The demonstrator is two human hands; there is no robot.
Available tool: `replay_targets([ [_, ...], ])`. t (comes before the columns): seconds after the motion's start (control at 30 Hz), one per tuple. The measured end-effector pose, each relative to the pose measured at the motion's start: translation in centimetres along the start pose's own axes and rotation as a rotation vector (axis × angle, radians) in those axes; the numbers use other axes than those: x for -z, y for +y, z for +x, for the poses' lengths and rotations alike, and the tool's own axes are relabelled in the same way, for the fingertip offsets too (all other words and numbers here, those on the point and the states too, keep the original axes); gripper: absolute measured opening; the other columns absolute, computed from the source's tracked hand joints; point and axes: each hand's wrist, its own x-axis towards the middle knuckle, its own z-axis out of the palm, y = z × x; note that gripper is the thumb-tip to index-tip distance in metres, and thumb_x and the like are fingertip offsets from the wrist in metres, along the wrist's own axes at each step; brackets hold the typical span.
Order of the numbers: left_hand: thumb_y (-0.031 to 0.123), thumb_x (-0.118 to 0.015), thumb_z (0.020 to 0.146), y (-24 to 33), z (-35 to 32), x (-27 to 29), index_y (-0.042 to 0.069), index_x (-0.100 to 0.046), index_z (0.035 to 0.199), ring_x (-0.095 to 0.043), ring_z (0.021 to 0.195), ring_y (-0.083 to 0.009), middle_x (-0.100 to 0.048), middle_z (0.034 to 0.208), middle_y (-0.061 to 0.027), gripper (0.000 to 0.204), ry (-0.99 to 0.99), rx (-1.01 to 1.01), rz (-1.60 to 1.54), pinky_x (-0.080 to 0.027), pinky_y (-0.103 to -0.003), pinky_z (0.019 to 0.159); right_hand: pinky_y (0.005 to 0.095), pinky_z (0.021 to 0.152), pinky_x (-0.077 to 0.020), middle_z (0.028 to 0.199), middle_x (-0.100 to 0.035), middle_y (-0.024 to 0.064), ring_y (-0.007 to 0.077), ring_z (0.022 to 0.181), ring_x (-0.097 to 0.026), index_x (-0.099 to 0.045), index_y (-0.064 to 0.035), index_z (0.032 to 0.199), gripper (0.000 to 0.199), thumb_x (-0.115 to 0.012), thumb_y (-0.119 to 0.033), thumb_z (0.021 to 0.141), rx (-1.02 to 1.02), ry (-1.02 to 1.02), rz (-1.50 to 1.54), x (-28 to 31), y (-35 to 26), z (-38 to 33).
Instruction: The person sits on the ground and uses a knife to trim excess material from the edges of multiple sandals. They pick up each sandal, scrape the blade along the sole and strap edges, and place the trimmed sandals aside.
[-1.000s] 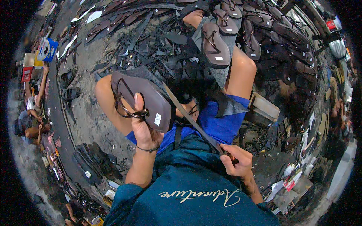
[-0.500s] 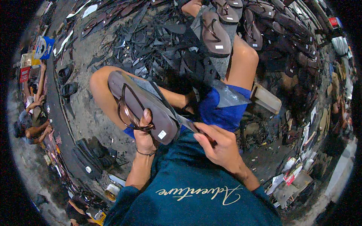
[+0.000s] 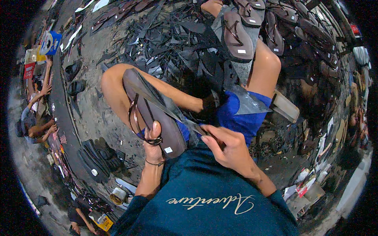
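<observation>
A brown flip-flop (image 3: 170, 133) with a shiny bronze strap and a small white label at the heel leans over my bent leg. My left hand (image 3: 152, 147) is closed round it, thumb on top through the strap. My right hand (image 3: 230, 148) pinches what looks like a knife (image 3: 163, 108), its handle mostly hidden by the fingers. The long narrow blade slants up and left along the flip-flop's inner edge, over the footbed; whether it touches there I cannot tell. A grey scrap (image 3: 193, 126) hangs near the blade by my right fingers.
Dark offcuts (image 3: 165, 51) litter the floor ahead. Finished-looking flip-flops (image 3: 238, 37) lie by my right knee, with more beyond. A pale block (image 3: 285, 107) sits right of my thigh. Black soles (image 3: 93, 162) are stacked at left. Another person (image 3: 37, 126) works at far left.
The knife's blade, earlier mostly hidden beside and beneath the sole, now shows across the footbed's upper part. The flip-flop has tilted in my left hand. The whole view has shifted slightly.
</observation>
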Motion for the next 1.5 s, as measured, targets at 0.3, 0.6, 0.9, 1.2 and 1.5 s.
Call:
replay_targets([
  [0.3, 0.047, -0.066, 0.091, -1.0, -0.1, 2.7, 0.004, -0.058, 0.115, -0.068, 0.065, -0.024, -0.068, 0.087, -0.0126, 0.05, 0.086, -0.065, 0.167, -0.059, -0.035, 0.058, 0.0434, 0.071, -0.0584, 0.093, -0.071, 0.0183, 0.037, 0.08, -0.07, -0.07, -0.007, 0.11, 0.027, -0.066, -0.016, 0.084, 0.211, 0.121, -0.001, -7.3, 4.5, 7.3],
  [0.6, 0.028, -0.08, 0.082, 1.1, -1.7, 2.5, 0.003, -0.044, 0.141, -0.058, 0.115, -0.0252, -0.058, 0.129, -0.0088, 0.073, -0.18, 0.013, 0.632, -0.048, -0.038, 0.1, 0.0359, 0.063, -0.0533, 0.083, -0.071, 0.0104, 0.023, 0.07, -0.068, -0.07, -0.0062, 0.111, 0.032, -0.066, -0.033, 0.094, 0.042, -0.033, 0.484, -5.9, 0.7, 16.7],
  [0.9, 0.025, -0.067, 0.094, 5.7, 2.0, -2.6, -0.003, -0.05, 0.134, -0.057, 0.116, -0.0206, -0.061, 0.125, -0.0112, 0.051, -0.34, -0.119, 0.656, -0.044, -0.036, 0.102, 0.0293, 0.076, -0.0524, 0.091, -0.072, 0.0046, 0.0099, 0.084, -0.063, -0.07, -0.0023, 0.109, 0.037, -0.081, -0.028, 0.083, 0.057, -0.12, 0.489, -0.4, -1.8, 10.2],
  [1.2, 0.036, -0.052, 0.103, 2.6, 12.3, -13.2, 0.005, -0.054, 0.128, -0.058, 0.103, -0.0177, -0.062, 0.117, -0.0111, 0.04, -0.345, -0.077, -0.029, -0.053, -0.036, 0.084, 0.0284, 0.038, -0.0435, 0.06, -0.059, 0.0007, 0.0106, 0.043, -0.054, -0.059, -0.0075, 0.095, 0.025, -0.079, -0.016, 0.085, -0.431, 0.174, 0.71, 4.7, 2.0, 5.3],
  [1.5, 0.035, -0.076, 0.086, -10.9, 24.9, -20.8, 0.004, -0.061, 0.124, -0.066, 0.103, -0.0232, -0.068, 0.113, -0.0077, 0.052, -0.336, 0.234, 0.223, -0.054, -0.042, 0.09, 0.0265, 0.05, -0.0482, 0.078, -0.053, -0.0014, 0.0102, 0.06, -0.055, -0.051, -0.0127, 0.113, 0.026, -0.062, -0.03, 0.098, -0.126, 0.867, 1.191, 8.7, 5.9, 4.2],
])
